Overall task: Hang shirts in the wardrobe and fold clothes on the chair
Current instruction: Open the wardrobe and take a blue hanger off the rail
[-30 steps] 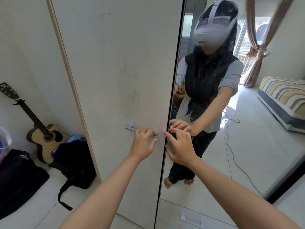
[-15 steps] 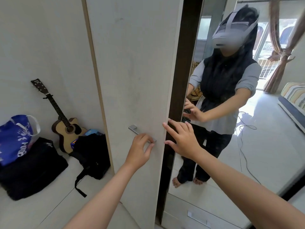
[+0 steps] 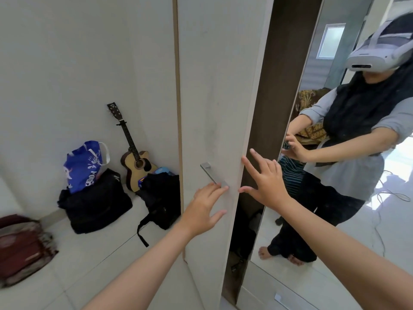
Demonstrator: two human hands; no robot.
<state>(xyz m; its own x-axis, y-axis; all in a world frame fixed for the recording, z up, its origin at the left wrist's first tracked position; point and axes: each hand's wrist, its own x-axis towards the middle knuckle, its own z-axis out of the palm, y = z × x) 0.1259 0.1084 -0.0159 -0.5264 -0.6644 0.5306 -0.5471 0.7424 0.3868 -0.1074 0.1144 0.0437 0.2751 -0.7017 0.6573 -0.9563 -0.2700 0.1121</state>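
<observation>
Head cam: the left hand (image 3: pixel 204 208) had loose, spread fingers just touching the wardrobe door (image 3: pixel 220 97) handle (image 3: pixel 214 174). The right hand (image 3: pixel 266 182) was wide open against the door's edge, beside the dark gap.

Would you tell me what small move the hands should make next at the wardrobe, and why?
Probably swing the white door wider: the left hand touches the handle, the right hand rests open at the door's edge, and only a narrow dark gap shows.
</observation>
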